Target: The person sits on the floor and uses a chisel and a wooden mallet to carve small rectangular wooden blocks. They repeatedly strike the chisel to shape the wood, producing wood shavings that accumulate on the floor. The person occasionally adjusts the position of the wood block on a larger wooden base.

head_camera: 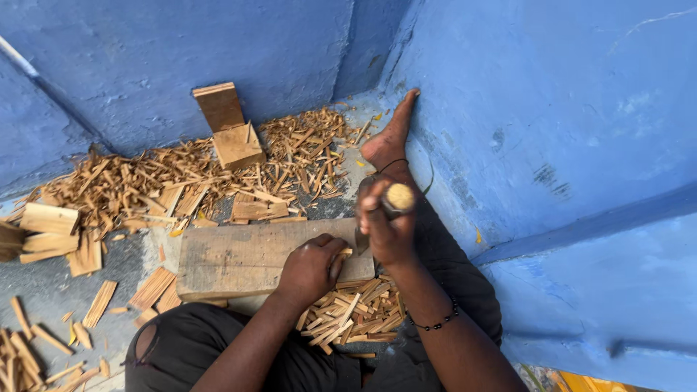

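Offcuts at far left: pale wood blocks point(49, 218) lie by the blue wall point(145, 65), with loose sticks point(22, 356) on the grey floor point(43, 290) below them.
Shavings: a wide heap of splinters point(145, 178) runs along the foot of the wall.
Blocks: two squarish wood blocks point(231, 127) stand in the heap, one leaning on the wall.
Board: a flat worn plank point(239, 258) lies across the floor in front of the seated person.
Left hand point(311, 270): it rests on the plank's right end, fingers curled tight around a small piece of wood point(343, 254) and pinning it to the board.
Split sticks: a pile of short cut strips point(352, 312) sits just below the plank, between the two forearms.
Right hand point(388, 225): fingers clamped round a wooden-handled knife point(397, 197), whose blade meets the small piece.
Wrist: a dark bead bracelet point(433, 323).
Foot: a bare foot point(392, 134) stretches toward the corner.
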